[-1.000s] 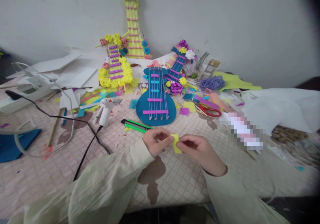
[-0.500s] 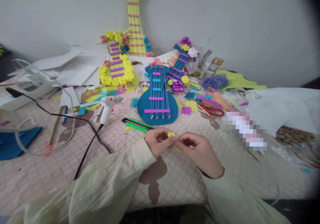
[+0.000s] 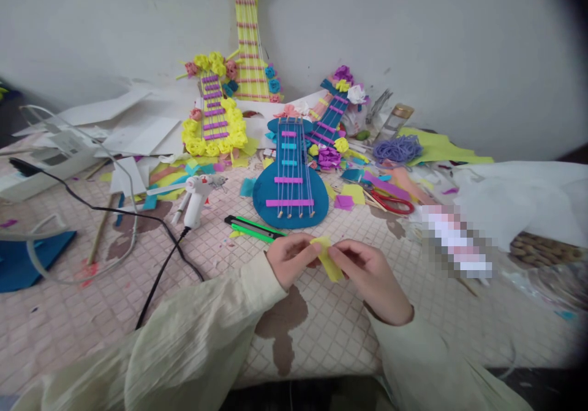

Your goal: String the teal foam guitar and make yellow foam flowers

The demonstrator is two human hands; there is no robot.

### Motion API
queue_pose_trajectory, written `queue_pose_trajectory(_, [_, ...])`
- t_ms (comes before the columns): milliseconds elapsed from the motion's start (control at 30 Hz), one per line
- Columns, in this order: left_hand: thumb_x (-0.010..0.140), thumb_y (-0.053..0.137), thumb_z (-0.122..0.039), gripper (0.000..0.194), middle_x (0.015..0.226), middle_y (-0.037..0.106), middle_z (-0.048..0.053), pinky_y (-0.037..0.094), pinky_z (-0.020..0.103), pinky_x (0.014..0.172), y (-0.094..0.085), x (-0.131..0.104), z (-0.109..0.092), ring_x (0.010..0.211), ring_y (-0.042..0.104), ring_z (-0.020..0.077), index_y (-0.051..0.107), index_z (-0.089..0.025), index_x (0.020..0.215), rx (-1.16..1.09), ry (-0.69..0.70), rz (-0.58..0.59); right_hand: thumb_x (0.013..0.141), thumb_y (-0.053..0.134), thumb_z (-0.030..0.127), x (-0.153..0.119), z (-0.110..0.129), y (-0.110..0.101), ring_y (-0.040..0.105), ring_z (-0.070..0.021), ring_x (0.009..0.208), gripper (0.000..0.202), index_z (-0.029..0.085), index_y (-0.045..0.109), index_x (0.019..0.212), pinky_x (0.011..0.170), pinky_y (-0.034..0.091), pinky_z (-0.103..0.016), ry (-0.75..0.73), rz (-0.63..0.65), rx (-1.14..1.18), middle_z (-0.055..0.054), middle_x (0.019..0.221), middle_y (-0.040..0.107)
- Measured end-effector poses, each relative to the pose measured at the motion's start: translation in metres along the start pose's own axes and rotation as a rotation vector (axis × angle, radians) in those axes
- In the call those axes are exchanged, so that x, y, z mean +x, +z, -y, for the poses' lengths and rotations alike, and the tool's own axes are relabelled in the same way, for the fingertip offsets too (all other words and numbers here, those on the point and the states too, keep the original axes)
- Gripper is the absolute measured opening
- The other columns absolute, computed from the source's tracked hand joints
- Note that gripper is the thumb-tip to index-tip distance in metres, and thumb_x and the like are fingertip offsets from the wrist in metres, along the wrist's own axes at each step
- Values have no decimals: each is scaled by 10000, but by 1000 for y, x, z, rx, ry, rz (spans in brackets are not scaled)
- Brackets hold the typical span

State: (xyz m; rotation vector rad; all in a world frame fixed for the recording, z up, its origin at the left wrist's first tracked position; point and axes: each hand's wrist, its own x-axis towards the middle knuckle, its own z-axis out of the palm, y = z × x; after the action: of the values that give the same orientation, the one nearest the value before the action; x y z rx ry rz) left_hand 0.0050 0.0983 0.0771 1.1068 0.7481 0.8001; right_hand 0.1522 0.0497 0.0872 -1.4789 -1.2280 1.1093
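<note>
Small yellow paper strip (image 3: pixel 334 268) at the centre of the grip, raised in front of the person; upper end at the left fingertips, lower end slanting down past the right thumb. Left hand (image 3: pixel 289 263): thumb and fingers pinched on the strip. Right hand (image 3: pixel 375 281): same, pinching it from the other side. Just beyond the left knuckles, a green utility knife (image 3: pixel 252 230), lying slantwise; contact with the hand cannot be told. Straight beyond the grip, a blue guitar shape (image 3: pixel 271 193) with magenta and light-blue bars under pale strings. Left of the grip and farther out, a white glue gun (image 3: pixel 195 206), black cord running back toward the person. Right and beyond, red-handled scissors (image 3: pixel 399 205) among paper scraps; past them, purple yarn (image 3: pixel 397 149). Farthest out, against the wall, a tall yellow guitar shape (image 3: pixel 248 37).
</note>
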Motion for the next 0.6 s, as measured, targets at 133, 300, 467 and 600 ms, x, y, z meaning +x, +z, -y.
queue_pose_trajectory(133, [691,544,-494,397,635,594,48,483,298,621,-1,0,2,639,579,157,617,-105,718,-94,-9,39,745,581,364,1,-2,2,451,-76,504,215,161,585,675,440,350,-192,33,-6,100,24,570,528])
queue_pose_trajectory(300, [655,626,-366,259,627,587,20,464,243,579,0,-1,1,585,557,117,610,-115,716,3,52,39,762,565,364,-1,-2,6,443,-72,492,216,164,575,681,434,347,-191,38,17,151,27,561,517])
queue_pose_trajectory(467, [669,615,-360,242,600,580,19,479,248,568,0,1,3,563,560,120,587,-122,643,122,94,-32,790,539,364,-3,-2,6,442,-74,519,232,169,573,671,463,357,-196,-31,60,120,29,566,498])
queue_pose_trajectory(600, [708,577,-375,252,616,601,36,478,257,553,-4,1,9,576,567,138,612,-127,679,302,147,-59,763,583,348,-2,-5,3,504,-101,630,162,187,598,777,558,417,-219,-97,31,99,5,698,564])
